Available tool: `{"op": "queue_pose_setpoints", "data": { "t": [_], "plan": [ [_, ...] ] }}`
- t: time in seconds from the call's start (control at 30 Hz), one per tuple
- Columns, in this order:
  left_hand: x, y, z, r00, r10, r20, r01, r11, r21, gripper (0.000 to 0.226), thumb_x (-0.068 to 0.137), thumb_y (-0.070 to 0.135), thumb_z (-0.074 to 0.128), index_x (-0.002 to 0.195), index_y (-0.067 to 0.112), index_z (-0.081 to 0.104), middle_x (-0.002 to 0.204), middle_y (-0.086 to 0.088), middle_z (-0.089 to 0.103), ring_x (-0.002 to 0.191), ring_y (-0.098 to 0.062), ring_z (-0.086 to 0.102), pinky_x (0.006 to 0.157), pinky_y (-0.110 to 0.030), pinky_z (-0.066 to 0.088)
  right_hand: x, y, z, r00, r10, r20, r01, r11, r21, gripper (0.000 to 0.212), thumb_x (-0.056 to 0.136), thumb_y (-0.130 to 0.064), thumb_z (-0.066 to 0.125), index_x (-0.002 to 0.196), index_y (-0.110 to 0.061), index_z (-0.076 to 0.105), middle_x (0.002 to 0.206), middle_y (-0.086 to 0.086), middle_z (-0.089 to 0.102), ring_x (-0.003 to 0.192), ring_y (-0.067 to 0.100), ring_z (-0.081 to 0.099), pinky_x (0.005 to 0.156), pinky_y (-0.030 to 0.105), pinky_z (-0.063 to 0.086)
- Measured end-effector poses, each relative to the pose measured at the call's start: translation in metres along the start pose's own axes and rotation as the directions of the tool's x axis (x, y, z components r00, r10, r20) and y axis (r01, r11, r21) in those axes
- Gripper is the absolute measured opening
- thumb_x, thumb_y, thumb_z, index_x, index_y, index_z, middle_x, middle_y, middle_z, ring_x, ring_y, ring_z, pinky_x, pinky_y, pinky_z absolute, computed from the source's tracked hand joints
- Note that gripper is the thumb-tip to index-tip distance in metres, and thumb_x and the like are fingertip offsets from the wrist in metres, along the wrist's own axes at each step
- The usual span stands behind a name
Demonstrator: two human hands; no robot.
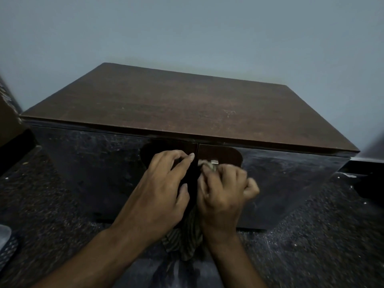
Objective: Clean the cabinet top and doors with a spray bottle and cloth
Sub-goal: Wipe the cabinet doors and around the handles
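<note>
A low dark cabinet stands against the wall, with a brown wooden top [187, 104] and two glossy black doors [93, 169] that meet at a centre seam. My right hand [223, 192] grips a striped cloth [185, 238] and presses a bunched part of it against the small metal latch [214, 162] on the right door. The rest of the cloth hangs down below my hands. My left hand [164, 183] rests against the left door's edge at the seam, fingers curled. No spray bottle is in view.
A dark speckled floor [311, 235] surrounds the cabinet. A brown box-like object [8, 121] stands at the far left, and a mesh-patterned object [7, 246] lies at the lower left edge. A plain grey wall [187, 28] rises behind.
</note>
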State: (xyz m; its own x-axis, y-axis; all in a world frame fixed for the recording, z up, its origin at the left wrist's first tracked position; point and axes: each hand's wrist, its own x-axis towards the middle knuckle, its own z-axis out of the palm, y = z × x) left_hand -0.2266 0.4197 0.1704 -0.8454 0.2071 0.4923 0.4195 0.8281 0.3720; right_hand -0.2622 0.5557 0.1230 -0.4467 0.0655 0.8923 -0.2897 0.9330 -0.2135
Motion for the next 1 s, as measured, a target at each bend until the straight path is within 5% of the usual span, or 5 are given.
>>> {"op": "queue_pose_setpoints", "data": {
  "t": [0.27,0.43,0.67,0.8,1.0],
  "plan": [
    [0.0,-0.002,0.002,1.0,0.014,-0.007,-0.014,1.0,0.007,0.059,0.086,0.016,0.06,0.143,0.009,0.046,0.132,0.001,0.046,0.128,-0.012,0.039,0.104,-0.022,0.037,0.007,-0.002,0.0,0.997,0.052,-0.062,-0.048,0.997,0.068,0.006,0.086,-0.018,0.073,0.082,-0.015,0.075,0.08,0.004,0.058,0.086,0.021,0.049,0.082,0.044,0.029],
    [0.0,-0.003,0.002,1.0,0.013,-0.004,-0.013,1.0,-0.005,0.061,0.086,0.015,0.061,0.144,0.01,0.044,0.133,0.003,0.044,0.128,-0.01,0.038,0.104,-0.021,0.037,-0.029,0.008,0.007,0.992,0.03,0.121,-0.031,1.0,0.006,0.009,0.08,-0.02,0.078,0.077,-0.018,0.071,0.081,0.002,0.058,0.086,0.021,0.046,0.083,0.04,0.024],
    [-0.001,-0.004,0.004,1.0,0.018,0.011,-0.018,1.0,-0.004,0.063,0.085,0.014,0.062,0.145,0.01,0.043,0.134,0.001,0.044,0.129,-0.012,0.039,0.105,-0.024,0.037,0.002,-0.004,0.004,0.997,0.044,-0.058,-0.041,0.998,0.04,0.016,0.084,-0.012,0.073,0.069,-0.012,0.066,0.075,0.005,0.056,0.083,0.022,0.047,0.08,0.045,0.03],
    [-0.001,-0.003,0.002,1.0,0.016,0.003,-0.016,1.0,0.009,0.06,0.086,0.017,0.059,0.144,0.009,0.044,0.133,0.001,0.045,0.128,-0.012,0.04,0.104,-0.023,0.038,-0.012,-0.005,0.008,0.998,0.056,0.007,-0.055,0.998,-0.021,0.02,0.079,-0.01,0.073,0.065,-0.015,0.06,0.072,0.003,0.051,0.081,0.02,0.043,0.079,0.041,0.026],
    [-0.001,0.001,0.004,0.995,0.082,0.053,-0.085,0.994,0.063,0.058,0.088,0.022,0.055,0.144,0.012,0.044,0.135,0.0,0.046,0.128,-0.013,0.041,0.101,-0.032,0.044,-0.008,0.004,0.001,0.996,0.085,0.004,-0.084,0.98,0.178,0.005,0.084,-0.013,0.076,0.087,-0.009,0.077,0.088,0.01,0.062,0.089,0.023,0.05,0.078,0.043,0.04]
  ]
}}
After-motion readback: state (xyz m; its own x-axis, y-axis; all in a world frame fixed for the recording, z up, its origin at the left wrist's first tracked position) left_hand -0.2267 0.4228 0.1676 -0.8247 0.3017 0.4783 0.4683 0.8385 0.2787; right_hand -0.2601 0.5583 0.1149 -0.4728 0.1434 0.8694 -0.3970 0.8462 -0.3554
